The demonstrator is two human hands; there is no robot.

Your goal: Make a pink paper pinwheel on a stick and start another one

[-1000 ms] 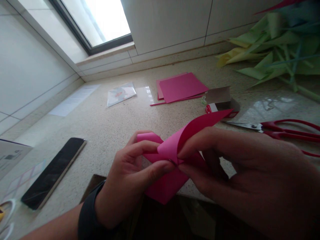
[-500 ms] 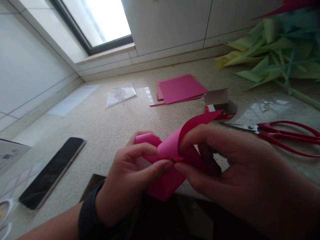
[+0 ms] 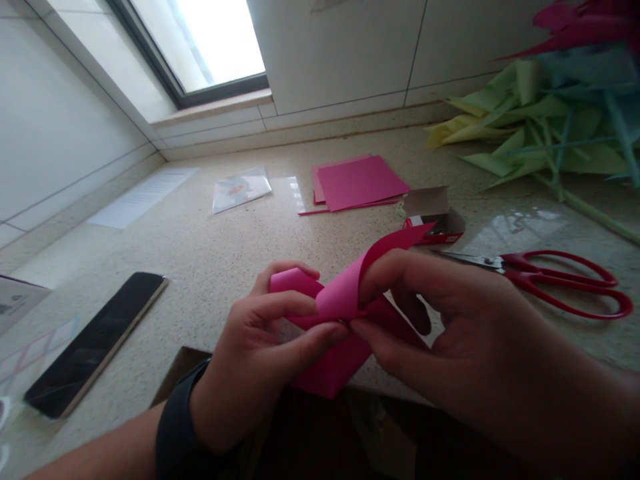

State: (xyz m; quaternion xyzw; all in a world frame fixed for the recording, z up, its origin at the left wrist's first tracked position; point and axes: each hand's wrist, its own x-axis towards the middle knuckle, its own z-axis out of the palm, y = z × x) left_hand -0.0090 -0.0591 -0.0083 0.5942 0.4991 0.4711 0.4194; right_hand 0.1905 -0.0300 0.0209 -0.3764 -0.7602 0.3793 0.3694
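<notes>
A bright pink sheet of paper (image 3: 341,290), with parts of it curled over toward its middle, is held in the air just above the counter's front edge. My left hand (image 3: 270,340) is closed on its left side, the thumb pressed near the centre. My right hand (image 3: 445,327) pinches the curled flap, with the forefinger inside the curl and the thumb tip beside the left thumb. A tiny dark item shows between the two thumb tips, too small to name. Red-handled scissors (image 3: 545,277) lie beyond my right hand.
Pink paper squares (image 3: 363,181) and a small opened red box (image 3: 440,233) are on the counter (image 3: 240,240). A black phone (image 3: 97,340) lies at left, near a printed sheet (image 3: 145,197) and a clear packet (image 3: 243,190). Green paper pinwheels (image 3: 530,113) fill the back right.
Both hands keep the same grip on the pink paper, and its curl looks nearly the same. The view has shifted slightly, so the counter objects appear a little displaced.
</notes>
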